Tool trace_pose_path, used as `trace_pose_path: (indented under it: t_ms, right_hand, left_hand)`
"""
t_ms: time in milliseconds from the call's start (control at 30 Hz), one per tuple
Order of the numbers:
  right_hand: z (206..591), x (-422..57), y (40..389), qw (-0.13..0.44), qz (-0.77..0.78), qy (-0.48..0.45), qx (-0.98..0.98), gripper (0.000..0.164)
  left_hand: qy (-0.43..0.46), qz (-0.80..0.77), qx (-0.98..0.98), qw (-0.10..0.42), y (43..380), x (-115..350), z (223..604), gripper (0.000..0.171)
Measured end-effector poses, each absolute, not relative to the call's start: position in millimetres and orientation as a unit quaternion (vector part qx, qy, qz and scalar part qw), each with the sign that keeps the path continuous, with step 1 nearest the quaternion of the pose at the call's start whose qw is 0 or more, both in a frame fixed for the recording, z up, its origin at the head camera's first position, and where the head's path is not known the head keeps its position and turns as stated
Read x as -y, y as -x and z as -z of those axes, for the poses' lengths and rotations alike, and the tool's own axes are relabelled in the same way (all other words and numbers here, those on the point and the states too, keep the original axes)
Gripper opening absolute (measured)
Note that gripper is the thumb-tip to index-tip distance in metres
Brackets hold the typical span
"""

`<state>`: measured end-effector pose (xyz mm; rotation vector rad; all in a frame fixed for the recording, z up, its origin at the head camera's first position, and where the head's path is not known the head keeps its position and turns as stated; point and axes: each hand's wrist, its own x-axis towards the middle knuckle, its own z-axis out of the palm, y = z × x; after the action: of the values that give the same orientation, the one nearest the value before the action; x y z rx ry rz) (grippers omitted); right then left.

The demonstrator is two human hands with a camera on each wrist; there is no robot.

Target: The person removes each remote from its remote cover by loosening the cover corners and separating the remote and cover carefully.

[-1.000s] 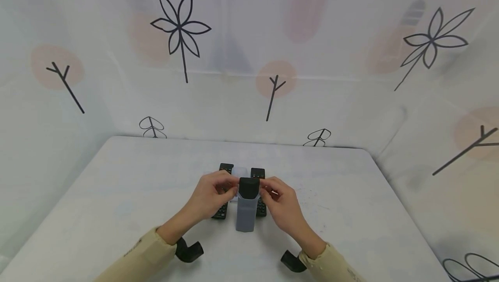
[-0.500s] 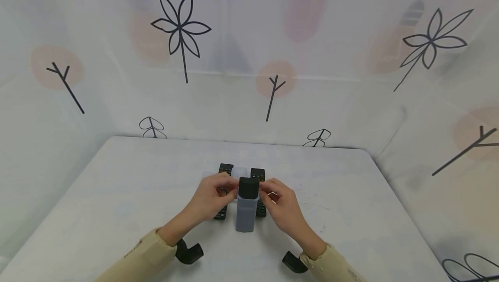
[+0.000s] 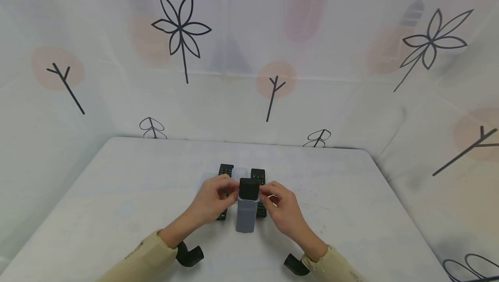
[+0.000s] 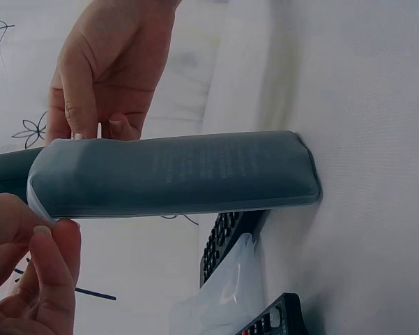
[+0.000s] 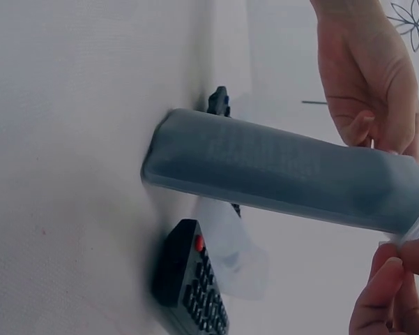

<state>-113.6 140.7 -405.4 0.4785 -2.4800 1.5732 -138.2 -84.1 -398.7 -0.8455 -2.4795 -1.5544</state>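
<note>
In the head view a frosted plastic sleeve (image 3: 245,216) stands upright on the table, with the top of a dark, slim block (image 3: 249,188) sticking out of its mouth. The block looks like a remote control from behind, but no buttons show. My left hand (image 3: 212,197) pinches the left edge of the sleeve's mouth between thumb and fingers. At the opposite edge, my right hand (image 3: 281,206) does the same. The left wrist view shows the sleeve (image 4: 181,174) with its lower end on the tabletop, and faint print on its side.
Behind the sleeve lie two black remote controls, a left remote (image 3: 226,169) and a right remote (image 3: 258,173). Clear plastic (image 4: 226,293) lies between them. Near the wrists are a black curved piece on the left (image 3: 189,256) and another on the right (image 3: 296,265). Patterned cloth (image 3: 234,56) surrounds the white table (image 3: 156,165).
Both forearms have shifted very slightly. The hands keep pinching the sleeve's mouth, and the sleeve stands in the same place.
</note>
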Motion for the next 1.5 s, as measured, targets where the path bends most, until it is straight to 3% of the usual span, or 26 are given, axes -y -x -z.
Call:
trace_pose_path:
  t_ms: [1500]
  right_hand:
    - [421.6,-140.4,107.3,0.032,-0.524,-0.15,0.837,0.028]
  left_hand:
    - [0.273,0.488,0.829,0.006,130.7,87.0,418.3,0.021]
